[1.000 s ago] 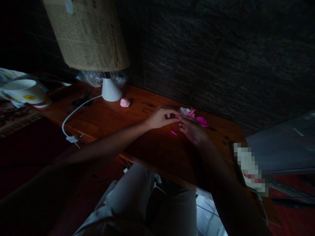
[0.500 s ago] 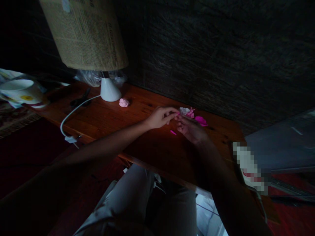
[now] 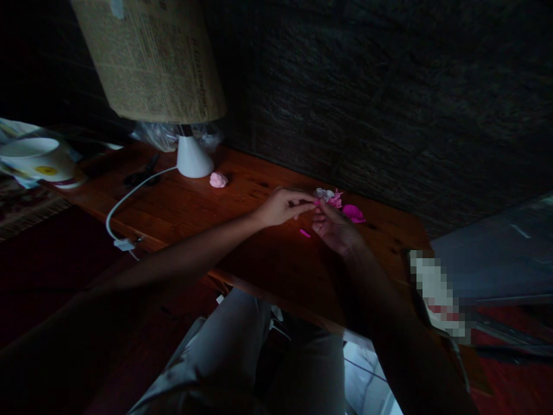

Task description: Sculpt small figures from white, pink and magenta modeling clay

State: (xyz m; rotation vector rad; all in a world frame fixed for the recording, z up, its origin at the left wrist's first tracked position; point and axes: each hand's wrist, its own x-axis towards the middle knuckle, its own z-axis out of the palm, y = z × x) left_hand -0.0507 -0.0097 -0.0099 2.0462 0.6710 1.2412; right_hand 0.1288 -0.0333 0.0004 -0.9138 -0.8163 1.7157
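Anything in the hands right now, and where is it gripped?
A small pink piece, pinched at the fingertips of the left hand and right hand; too small and dim to tell which part each grips.

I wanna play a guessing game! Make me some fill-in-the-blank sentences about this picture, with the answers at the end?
1. The fingertips of the left hand and right hand meet at a small piece coloured bright ____.
2. The pale pink lump rests beside the white base of the ____.
3. Near the white cord lies a dark pair of ____.
4. The mug stands near the picture's ____ edge.

Missing words: pink; lamp; scissors; left.
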